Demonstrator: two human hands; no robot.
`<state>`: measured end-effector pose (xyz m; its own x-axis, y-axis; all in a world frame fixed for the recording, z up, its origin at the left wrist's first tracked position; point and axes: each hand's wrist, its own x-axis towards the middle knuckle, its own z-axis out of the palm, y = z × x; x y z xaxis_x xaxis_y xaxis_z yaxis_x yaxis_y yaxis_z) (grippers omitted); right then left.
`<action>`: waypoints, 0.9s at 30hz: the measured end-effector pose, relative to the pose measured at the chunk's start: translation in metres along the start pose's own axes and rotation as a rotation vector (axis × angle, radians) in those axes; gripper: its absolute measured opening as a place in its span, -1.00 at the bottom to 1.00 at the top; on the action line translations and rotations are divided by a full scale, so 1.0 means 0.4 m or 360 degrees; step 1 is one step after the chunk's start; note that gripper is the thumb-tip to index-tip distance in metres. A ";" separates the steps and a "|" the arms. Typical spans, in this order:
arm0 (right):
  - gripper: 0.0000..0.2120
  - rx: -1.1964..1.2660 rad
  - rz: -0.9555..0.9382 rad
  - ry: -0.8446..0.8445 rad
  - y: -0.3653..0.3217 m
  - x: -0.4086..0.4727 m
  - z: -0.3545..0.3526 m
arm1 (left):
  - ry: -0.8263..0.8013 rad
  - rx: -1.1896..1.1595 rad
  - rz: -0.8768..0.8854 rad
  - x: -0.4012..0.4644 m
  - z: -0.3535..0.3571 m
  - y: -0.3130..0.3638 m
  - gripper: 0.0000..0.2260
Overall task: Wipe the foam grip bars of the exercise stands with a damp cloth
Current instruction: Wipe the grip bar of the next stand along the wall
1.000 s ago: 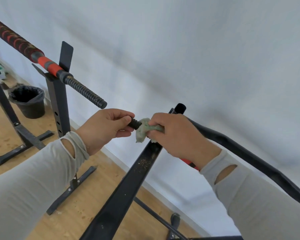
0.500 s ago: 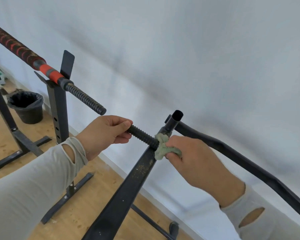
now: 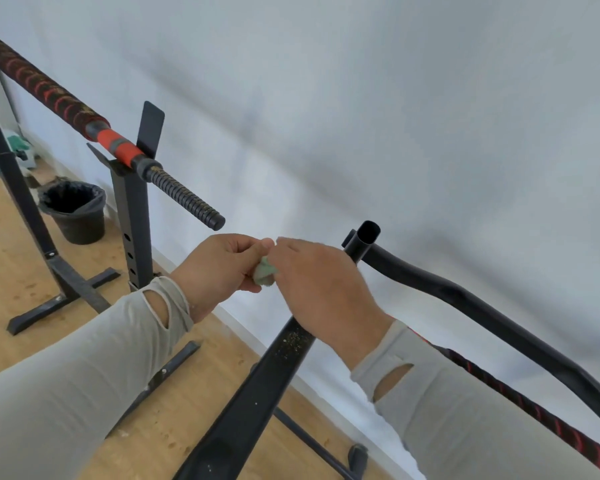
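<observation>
Pale grey wall [image 3: 395,98] fills the background, and a wooden floor [image 3: 21,271] lies below it on the left side. At far left a long bar [image 3: 49,95] with a dark red-patterned foam grip runs from the upper left down toward the right. Its long axis is diagonal, and its black threaded end [image 3: 187,199] points down to the right, toward the hands. This bar rests on a black upright stand [image 3: 132,216], where an orange section sits in the cradle. Behind the stand, on the floor near the wall, is a black bucket [image 3: 75,213] lined with a black bag; I cannot tell what is inside. In the middle, the left hand [image 3: 219,268] and the right hand [image 3: 319,285] meet with curled fingers, and both pinch a small green cloth [image 3: 264,271] between them. The cloth is mostly hidden, only a small piece shows between the two hands. Under the right hand a black metal beam [image 3: 257,396] goes from the lower centre up toward the hands. To the right an open black tube [image 3: 366,237] stands up, and a curved black bar [image 3: 499,327] runs from it down to the right. Below this, a second red-patterned grip bar [image 3: 548,417] shows beside the right sleeve, also pointing diagonally.
</observation>
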<state>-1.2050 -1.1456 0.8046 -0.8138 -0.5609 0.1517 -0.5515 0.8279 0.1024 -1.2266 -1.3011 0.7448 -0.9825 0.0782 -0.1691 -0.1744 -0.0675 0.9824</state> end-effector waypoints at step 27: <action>-0.77 0.0177 0.0373 -0.0299 0.116 -0.163 -0.050 | -0.0049 -0.0243 0.0034 -0.017 0.001 0.006 -0.83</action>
<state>-1.1737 -1.0708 0.8190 -0.9349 -0.3538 -0.0269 -0.3533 0.9352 -0.0233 -1.2203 -1.3015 0.7483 -0.9841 0.1052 -0.1433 -0.1635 -0.2195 0.9618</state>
